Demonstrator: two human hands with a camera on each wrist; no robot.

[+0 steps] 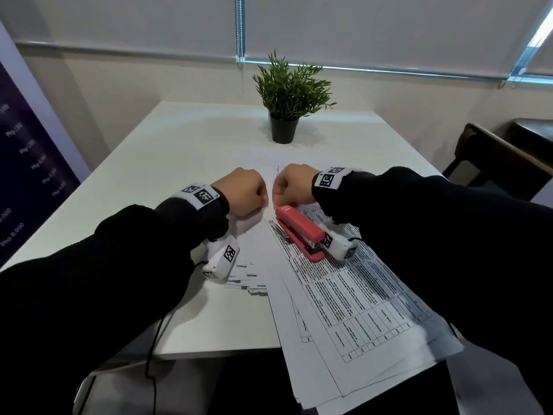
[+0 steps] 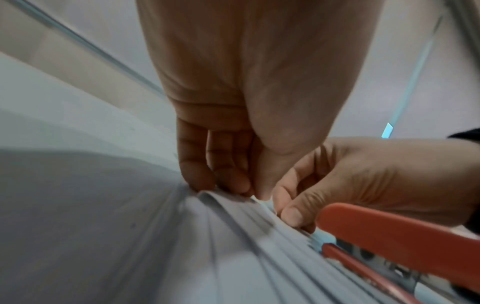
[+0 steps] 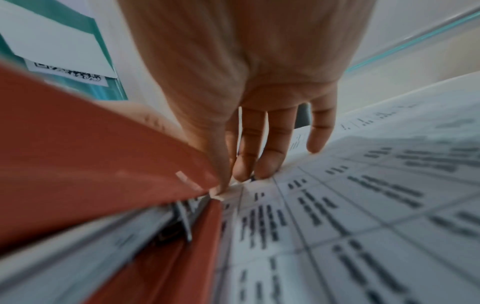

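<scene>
A green potted plant (image 1: 291,85) stands at the far side of the white table (image 1: 179,139). A dark chair (image 1: 493,157) sits right, a purple banner (image 1: 27,163) left, and pale blinds (image 1: 359,25) hang behind.

Stapler (image 1: 299,232) on docs (image 1: 359,310), plant (image 1: 291,94) behind

Sleeves (image 1: 104,265): 2, black, long, soft cloth.
Bands (image 1: 200,196): white, 1 per wrist, black square code tags on top.
Cameras (image 1: 223,259): white boxes under each wrist, code tags on their sides.
Cable (image 1: 155,339): thin, black, from the left camera.
Left hand (image 1: 244,193), right hand (image 1: 294,184): bare.
</scene>
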